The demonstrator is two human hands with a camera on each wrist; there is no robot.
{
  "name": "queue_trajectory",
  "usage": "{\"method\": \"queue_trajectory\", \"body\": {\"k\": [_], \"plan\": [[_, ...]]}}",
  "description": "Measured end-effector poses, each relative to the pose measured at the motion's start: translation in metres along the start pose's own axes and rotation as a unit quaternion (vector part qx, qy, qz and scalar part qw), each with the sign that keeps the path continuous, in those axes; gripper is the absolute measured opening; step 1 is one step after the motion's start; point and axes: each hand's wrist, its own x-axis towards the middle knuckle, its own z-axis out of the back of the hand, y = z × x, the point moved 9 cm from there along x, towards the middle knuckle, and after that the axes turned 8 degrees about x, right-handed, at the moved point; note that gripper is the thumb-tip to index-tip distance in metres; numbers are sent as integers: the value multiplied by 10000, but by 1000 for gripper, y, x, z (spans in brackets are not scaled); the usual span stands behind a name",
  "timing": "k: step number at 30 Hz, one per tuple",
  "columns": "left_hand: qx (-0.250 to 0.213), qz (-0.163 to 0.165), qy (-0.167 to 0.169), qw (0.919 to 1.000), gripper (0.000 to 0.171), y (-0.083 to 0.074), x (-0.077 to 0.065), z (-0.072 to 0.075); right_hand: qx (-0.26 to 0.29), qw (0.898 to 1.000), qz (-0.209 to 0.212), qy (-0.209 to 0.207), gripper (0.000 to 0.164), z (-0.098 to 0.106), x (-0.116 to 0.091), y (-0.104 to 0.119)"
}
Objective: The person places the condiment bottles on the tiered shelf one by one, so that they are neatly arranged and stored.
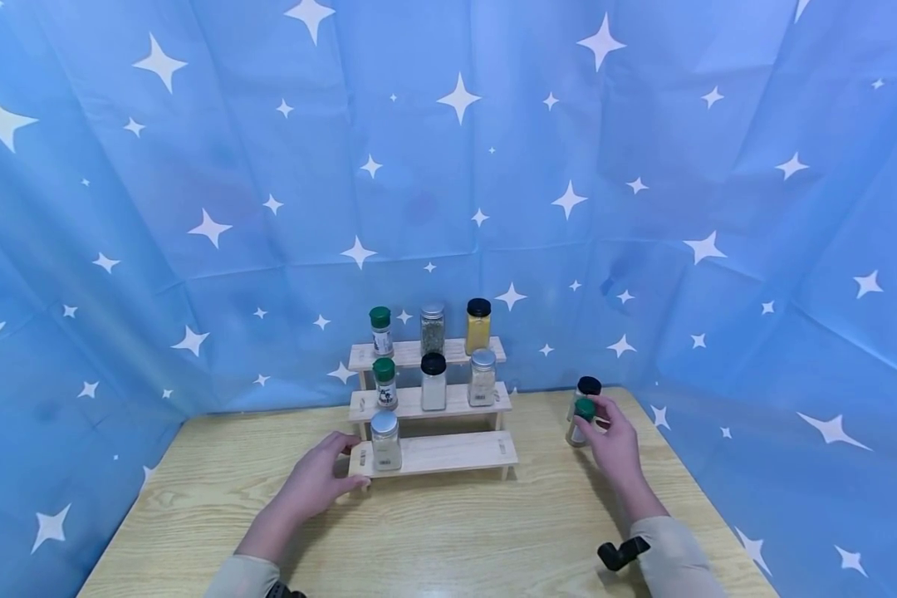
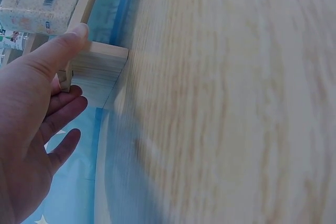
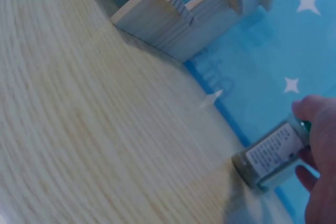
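My left hand [image 1: 316, 480] holds the left end of the bottom tier of a three-step wooden spice rack [image 1: 456, 453]. In the left wrist view its thumb lies on the board and fingertips curl beneath. On that tier, at the left, stands a silver-lidded spice jar [image 1: 385, 448] with pale contents. Off to the right, my right hand [image 1: 616, 444] pinches a green-capped spice jar [image 1: 578, 433] by its cap. Its label faces the right wrist view, where the jar [image 3: 273, 156] appears at or just above the tabletop; I cannot tell which. A black-capped jar [image 1: 589, 386] stands right behind it.
The middle tier bears a green-capped jar [image 1: 384, 390], a black-capped jar [image 1: 433, 389] and a silver-lidded jar [image 1: 482, 384]. On the top tier are green-capped [image 1: 381, 336], silver-lidded [image 1: 433, 332] and black-capped yellow [image 1: 478, 330] jars. A blue star-patterned curtain [image 1: 419, 199] borders the wooden table [image 1: 448, 531].
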Motion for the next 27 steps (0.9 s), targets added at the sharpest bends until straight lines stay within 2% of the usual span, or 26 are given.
{"method": "queue_trajectory", "body": {"k": [4, 10, 19, 27], "plan": [[-15, 4, 18, 10000, 70, -1, 0, 0, 10, 10000, -16, -87, 47, -2, -3, -1], [-33, -20, 9, 10000, 72, -1, 1, 1, 399, 9990, -24, -188, 43, -10, -10, 11], [6, 43, 48, 10000, 73, 0, 3, 1, 639, 9964, 554, 42, 42, -31, -19, 57], [-46, 27, 51, 10000, 72, 1, 0, -1, 772, 9936, 771, 281, 40, -53, -32, 95]]}}
